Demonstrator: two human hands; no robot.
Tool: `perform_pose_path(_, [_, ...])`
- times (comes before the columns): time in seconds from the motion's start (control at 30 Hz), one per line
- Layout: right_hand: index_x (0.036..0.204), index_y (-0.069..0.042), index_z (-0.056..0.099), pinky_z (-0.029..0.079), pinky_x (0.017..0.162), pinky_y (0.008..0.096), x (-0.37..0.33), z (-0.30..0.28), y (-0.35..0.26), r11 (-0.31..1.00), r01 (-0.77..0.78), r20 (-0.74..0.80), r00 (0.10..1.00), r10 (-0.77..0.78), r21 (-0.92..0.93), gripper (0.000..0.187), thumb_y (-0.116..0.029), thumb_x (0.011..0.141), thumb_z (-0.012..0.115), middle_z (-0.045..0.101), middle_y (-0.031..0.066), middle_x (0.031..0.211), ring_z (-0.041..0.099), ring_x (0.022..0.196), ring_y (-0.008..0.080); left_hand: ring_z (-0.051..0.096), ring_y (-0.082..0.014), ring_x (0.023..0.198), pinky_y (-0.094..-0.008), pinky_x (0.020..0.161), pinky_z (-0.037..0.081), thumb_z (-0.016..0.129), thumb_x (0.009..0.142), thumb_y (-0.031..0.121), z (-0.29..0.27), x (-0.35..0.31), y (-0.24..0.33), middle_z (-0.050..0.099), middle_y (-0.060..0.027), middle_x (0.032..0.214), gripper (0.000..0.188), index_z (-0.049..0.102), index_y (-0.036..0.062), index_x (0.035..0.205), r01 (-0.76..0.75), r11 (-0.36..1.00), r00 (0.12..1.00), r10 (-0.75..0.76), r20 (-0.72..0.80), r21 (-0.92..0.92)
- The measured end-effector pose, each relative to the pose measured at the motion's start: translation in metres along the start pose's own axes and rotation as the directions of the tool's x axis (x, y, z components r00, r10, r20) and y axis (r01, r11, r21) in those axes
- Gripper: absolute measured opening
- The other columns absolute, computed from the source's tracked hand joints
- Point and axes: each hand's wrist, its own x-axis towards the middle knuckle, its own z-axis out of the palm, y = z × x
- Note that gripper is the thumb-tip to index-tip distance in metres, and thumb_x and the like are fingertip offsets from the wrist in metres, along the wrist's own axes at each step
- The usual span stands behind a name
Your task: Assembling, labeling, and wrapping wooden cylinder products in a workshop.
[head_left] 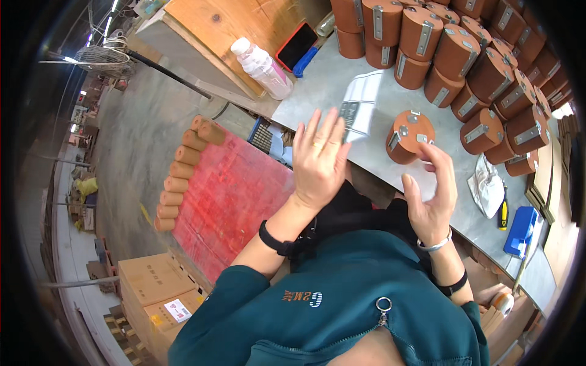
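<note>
My left hand (318, 160) is raised over the table's front edge, palm down with its fingers stretched out. Just beyond its fingertips is a slightly blurred white sheet with dark printing (361, 107); whether the fingers touch it I cannot tell. A single reddish-brown cylinder (400, 146) with small metal plates on its top and side stands upright on the grey tabletop (329, 67). Close to its right front side is my right hand (432, 198), thumb and fingers apart and curved, with nothing visible between them.
Stacked brown cylinders (459, 49) fill the back right. A white cloth (486, 186), a yellow-black screwdriver (503, 207) and a blue tool (520, 232) lie at the right. At the back left stand a bottle (262, 68) and a phone (297, 46). Tan cylinders (177, 184) line a red surface (235, 189).
</note>
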Motion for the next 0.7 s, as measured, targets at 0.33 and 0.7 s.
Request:
perform_pose_path(0.33, [0.098,0.003,0.065,0.049,0.068,0.0269,0.012,0.01,-0.015,0.92,-0.1,0.017,0.995,0.101,0.38,0.008,-0.005,0.097,0.065,0.065,0.0059,0.083,0.058,0.072,0.012,0.039,-0.0373,0.144,-0.046,0.117,0.033,0.07,0.096,0.034,-0.025,0.011,0.047,0.038,-0.0259,0.156,0.069,0.044,-0.0039,0.148,-0.031,0.862,0.995,0.077,0.07,-0.507])
perform_pose_path(0.7, [0.101,-0.003,0.068,0.048,0.073,0.0345,0.035,0.007,-0.023,0.99,0.072,-0.245,0.964,-0.1,-0.124,0.03,-0.004,0.075,0.082,0.064,0.0118,0.101,0.06,0.089,0.0248,0.07,-0.0177,0.097,-0.0359,0.085,0.057,0.063,0.1,0.012,-0.026,0.022,0.043,0.072,-0.0097,0.11,0.023,0.059,0.0025,0.121,0.661,-0.256,0.638,-0.304,0.708,-0.706])
